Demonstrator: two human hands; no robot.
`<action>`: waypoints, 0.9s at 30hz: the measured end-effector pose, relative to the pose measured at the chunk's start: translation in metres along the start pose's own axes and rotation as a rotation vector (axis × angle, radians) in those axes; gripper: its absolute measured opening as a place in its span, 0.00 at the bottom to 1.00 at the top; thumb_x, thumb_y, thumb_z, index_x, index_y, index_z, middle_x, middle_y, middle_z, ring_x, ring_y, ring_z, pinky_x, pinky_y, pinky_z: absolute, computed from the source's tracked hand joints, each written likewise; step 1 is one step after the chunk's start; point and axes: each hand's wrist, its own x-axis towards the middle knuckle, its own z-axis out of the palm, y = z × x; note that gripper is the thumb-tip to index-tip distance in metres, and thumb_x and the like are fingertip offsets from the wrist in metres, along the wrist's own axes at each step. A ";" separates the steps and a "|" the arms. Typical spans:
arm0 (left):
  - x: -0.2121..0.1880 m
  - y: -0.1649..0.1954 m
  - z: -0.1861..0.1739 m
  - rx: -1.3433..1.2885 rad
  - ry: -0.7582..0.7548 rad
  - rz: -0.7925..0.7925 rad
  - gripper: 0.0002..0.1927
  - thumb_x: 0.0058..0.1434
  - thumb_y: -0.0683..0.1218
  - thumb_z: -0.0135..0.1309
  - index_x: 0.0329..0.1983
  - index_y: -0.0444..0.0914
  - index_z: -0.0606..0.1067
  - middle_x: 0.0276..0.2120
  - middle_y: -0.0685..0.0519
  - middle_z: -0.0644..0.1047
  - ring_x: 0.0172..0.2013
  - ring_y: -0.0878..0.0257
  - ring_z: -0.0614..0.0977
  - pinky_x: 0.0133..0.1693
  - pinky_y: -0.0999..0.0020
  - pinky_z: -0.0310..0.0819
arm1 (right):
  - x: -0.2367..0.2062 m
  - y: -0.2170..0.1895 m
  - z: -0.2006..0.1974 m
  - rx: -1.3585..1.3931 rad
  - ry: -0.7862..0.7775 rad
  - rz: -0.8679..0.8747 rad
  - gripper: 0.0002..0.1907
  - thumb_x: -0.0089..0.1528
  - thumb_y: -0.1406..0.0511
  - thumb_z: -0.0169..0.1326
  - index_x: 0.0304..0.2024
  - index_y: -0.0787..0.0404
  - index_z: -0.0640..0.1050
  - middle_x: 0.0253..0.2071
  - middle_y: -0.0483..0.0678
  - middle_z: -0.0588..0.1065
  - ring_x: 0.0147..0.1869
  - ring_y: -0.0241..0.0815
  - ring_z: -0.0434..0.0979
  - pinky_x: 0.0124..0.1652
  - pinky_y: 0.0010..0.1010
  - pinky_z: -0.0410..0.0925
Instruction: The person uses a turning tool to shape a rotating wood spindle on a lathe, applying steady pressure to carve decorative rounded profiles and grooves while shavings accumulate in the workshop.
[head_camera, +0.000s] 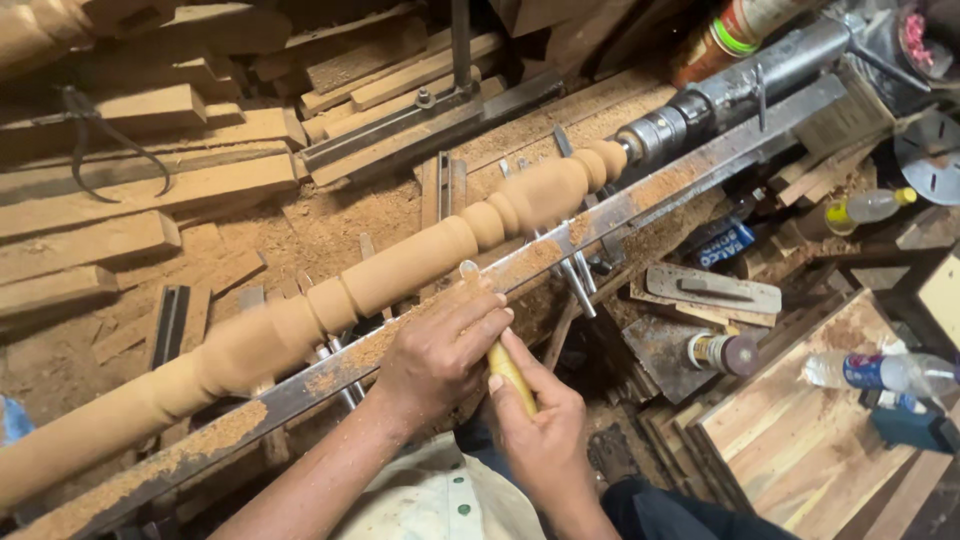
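Both hands (490, 370) on chisel (505, 365) against spindle (400, 270)

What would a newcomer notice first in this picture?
First, the long turned wooden spindle, which runs slantwise across the middle on a lathe. Just below it, the left hand and the right hand hold a yellow-handled chisel on the metal tool rest. Sawdust and stacked wood planks fill the upper left.

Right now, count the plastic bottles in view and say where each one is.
2. One clear bottle with a yellow cap lies at the right among wood scraps; another clear bottle with a blue label lies on the plank stack lower right. Others may be hidden in the clutter.
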 end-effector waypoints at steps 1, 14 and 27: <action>0.002 0.000 0.001 0.005 0.017 0.000 0.18 0.52 0.40 0.64 0.47 0.36 0.78 0.48 0.45 0.80 0.51 0.48 0.83 0.52 0.58 0.79 | 0.003 0.000 -0.003 -0.026 -0.008 -0.053 0.27 0.65 0.72 0.55 0.68 0.71 0.74 0.49 0.58 0.81 0.40 0.36 0.73 0.39 0.26 0.68; 0.011 0.012 0.016 0.105 0.122 -0.084 0.16 0.52 0.42 0.64 0.45 0.37 0.80 0.46 0.46 0.82 0.47 0.51 0.85 0.47 0.61 0.81 | 0.038 -0.015 -0.048 -0.146 -0.222 -0.200 0.24 0.62 0.72 0.55 0.62 0.70 0.75 0.59 0.53 0.79 0.58 0.35 0.78 0.55 0.23 0.69; 0.011 0.052 0.034 0.355 0.263 -0.150 0.13 0.56 0.40 0.59 0.45 0.33 0.79 0.45 0.46 0.80 0.49 0.51 0.83 0.51 0.58 0.80 | 0.083 -0.045 -0.096 -0.201 -0.522 0.074 0.26 0.60 0.70 0.55 0.63 0.55 0.77 0.25 0.37 0.76 0.20 0.27 0.65 0.20 0.20 0.60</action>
